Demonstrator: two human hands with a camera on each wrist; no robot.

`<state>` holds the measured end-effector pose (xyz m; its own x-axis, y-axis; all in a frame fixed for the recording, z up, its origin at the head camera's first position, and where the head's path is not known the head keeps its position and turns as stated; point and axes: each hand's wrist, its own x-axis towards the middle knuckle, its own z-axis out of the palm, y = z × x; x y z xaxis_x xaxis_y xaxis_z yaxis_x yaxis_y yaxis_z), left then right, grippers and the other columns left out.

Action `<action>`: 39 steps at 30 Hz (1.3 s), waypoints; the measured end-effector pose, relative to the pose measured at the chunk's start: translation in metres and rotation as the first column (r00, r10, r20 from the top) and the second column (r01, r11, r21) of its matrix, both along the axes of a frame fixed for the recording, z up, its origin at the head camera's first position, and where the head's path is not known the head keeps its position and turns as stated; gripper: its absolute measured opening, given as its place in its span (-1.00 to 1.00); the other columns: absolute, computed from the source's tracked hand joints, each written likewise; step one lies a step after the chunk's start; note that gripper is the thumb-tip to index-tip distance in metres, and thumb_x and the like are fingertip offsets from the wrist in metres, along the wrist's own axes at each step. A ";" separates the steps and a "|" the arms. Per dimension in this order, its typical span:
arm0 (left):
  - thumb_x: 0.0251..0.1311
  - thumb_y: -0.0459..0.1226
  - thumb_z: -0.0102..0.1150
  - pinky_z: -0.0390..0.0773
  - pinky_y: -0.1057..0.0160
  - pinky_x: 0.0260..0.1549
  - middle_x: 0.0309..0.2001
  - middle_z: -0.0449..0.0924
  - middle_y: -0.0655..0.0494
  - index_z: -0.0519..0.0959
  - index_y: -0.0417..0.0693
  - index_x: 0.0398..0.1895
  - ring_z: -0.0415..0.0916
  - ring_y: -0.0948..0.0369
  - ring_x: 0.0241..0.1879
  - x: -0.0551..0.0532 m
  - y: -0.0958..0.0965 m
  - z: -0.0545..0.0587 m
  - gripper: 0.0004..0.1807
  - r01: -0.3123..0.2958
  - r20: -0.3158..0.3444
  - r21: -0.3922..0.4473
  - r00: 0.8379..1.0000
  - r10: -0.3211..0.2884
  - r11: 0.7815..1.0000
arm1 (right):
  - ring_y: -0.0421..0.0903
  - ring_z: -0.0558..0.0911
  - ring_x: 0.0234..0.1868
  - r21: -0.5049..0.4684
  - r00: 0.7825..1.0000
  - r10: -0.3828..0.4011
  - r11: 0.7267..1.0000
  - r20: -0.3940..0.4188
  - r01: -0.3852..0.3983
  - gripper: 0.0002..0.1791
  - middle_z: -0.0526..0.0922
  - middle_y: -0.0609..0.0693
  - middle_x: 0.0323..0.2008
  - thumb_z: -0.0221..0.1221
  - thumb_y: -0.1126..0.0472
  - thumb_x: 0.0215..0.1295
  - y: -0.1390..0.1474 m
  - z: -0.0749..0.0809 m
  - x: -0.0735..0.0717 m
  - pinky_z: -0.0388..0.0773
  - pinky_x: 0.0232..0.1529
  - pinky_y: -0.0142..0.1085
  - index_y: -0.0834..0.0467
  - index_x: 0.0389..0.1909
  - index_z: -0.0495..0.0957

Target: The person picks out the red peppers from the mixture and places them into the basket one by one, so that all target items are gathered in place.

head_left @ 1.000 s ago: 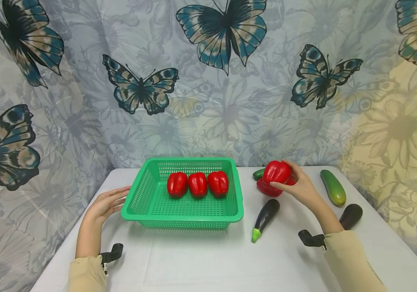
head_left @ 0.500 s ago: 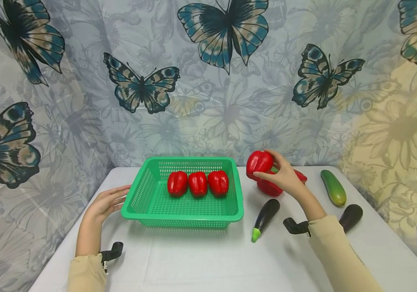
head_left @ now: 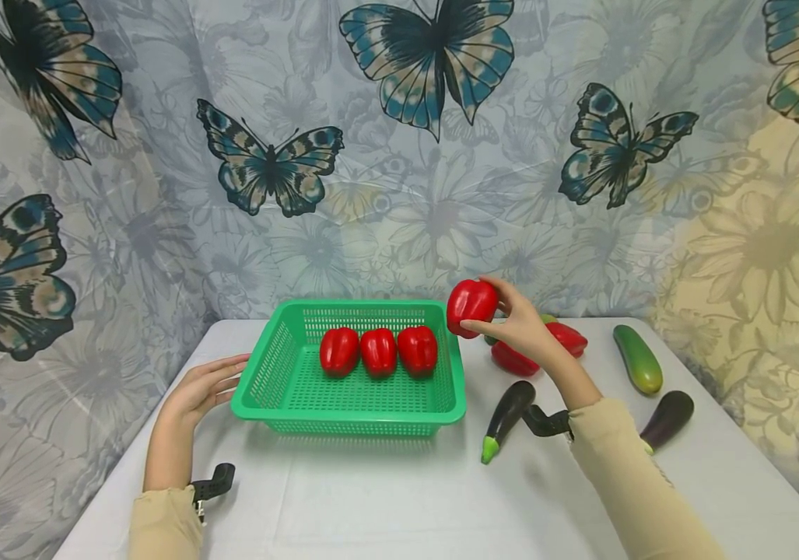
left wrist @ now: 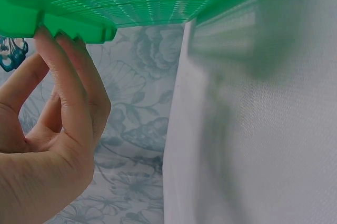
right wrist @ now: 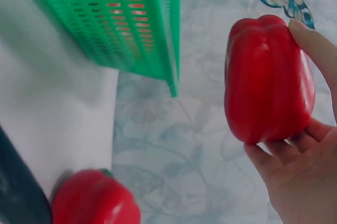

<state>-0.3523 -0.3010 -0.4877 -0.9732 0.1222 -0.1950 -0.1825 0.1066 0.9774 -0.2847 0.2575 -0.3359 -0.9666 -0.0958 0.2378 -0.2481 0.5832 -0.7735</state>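
Low to the right of the basket [head_left: 353, 418], a dark wrist mount [head_left: 546, 422] overlaps the near eggplant [head_left: 513, 404] in our head view; we cannot tell the gap between them, but a dip of the wrist could set that round body rolling. At the basket's left rim, the left hand [head_left: 197, 395] has its fingers loosely extended, tips against the edge; we judge that a push from there could slide or tilt the basket. Well apart from it, the right hand [head_left: 516, 320] clamps a red pepper [head_left: 472, 306] between thumb and fingers, raised by the basket's right rear corner. We think it could slip, because its skin is slick and mostly fingertips bear on it; if it sinks here, it could knock the rim.

In front of the basket, we see a white tablecloth [head_left: 371, 498], faintly creased. The near eggplant is dark, glossy and club-shaped, with a bright green cap; a second eggplant [head_left: 671, 420] lies well right of the basket. The basket is green plastic with slotted walls and a smooth rim. Inside it, three peppers [head_left: 379, 354] sit in a row, blocky, lobed and shiny. To its right are at least two more peppers [head_left: 515, 360], then a smooth, tapering cucumber [head_left: 639, 360]. Behind the basket hangs a rumpled, butterfly-printed cloth [head_left: 399, 257].
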 end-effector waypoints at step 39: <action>0.03 0.05 0.42 0.63 0.29 -0.07 0.06 0.58 0.39 0.46 0.02 0.33 0.62 0.36 -0.01 -0.001 0.001 0.000 -0.23 -0.006 0.003 0.009 1.000 0.006 1.000 | 0.09 0.49 0.21 0.114 0.971 0.186 0.972 0.149 -0.203 -0.06 0.47 0.12 0.22 0.41 -0.09 0.07 -0.082 -0.011 -0.018 0.60 0.08 -0.05 0.08 0.43 0.19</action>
